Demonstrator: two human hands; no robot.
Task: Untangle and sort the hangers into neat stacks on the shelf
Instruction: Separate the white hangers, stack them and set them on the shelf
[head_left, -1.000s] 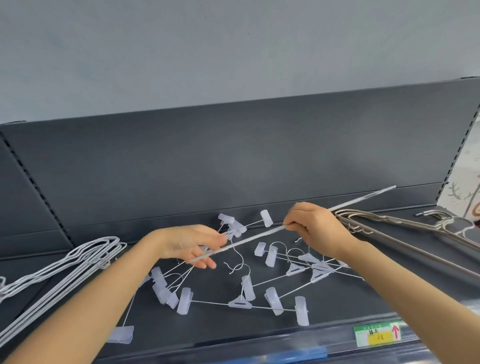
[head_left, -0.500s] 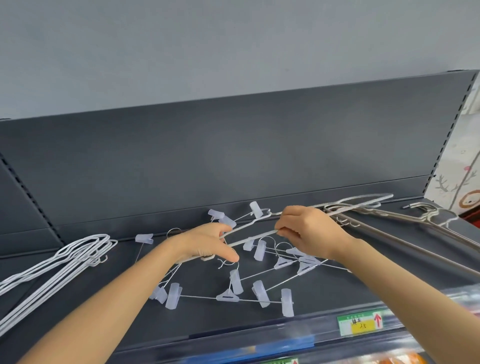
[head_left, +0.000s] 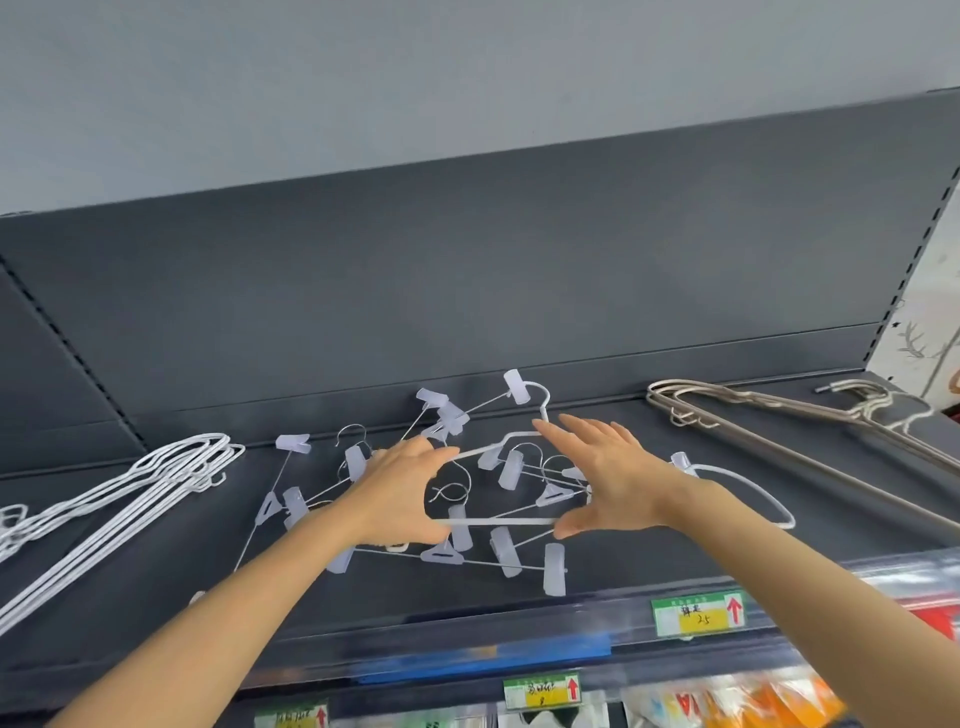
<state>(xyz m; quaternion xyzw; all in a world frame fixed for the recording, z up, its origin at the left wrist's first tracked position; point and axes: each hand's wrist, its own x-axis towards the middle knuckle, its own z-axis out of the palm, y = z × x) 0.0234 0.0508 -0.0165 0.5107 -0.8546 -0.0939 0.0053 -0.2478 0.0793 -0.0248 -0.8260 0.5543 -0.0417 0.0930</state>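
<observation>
A tangle of clear clip hangers (head_left: 500, 552) lies mid-shelf on the dark shelf (head_left: 675, 561). A white plastic hanger (head_left: 756, 486) lies flat across the tangle, its hook pointing to the back. My left hand (head_left: 400, 491) spans its left part, fingers straight, thumb at the bottom bar. My right hand (head_left: 610, 475) is spread over its middle, fingertips near the hook's neck and thumb by the bar. A stack of white hangers (head_left: 156, 478) lies at the left. Beige metal hangers (head_left: 779, 413) lie at the right.
The shelf's grey back panel (head_left: 467, 291) rises right behind the hangers. Price labels (head_left: 698, 616) sit on the front rail. Packaged goods (head_left: 727, 701) hang on the shelf below. Bare shelf shows between the tangle and each side stack.
Both hands gripped the white hanger and held it up on edge over the tangle. Now it lies flat on the tangle and both hands have opened out over it.
</observation>
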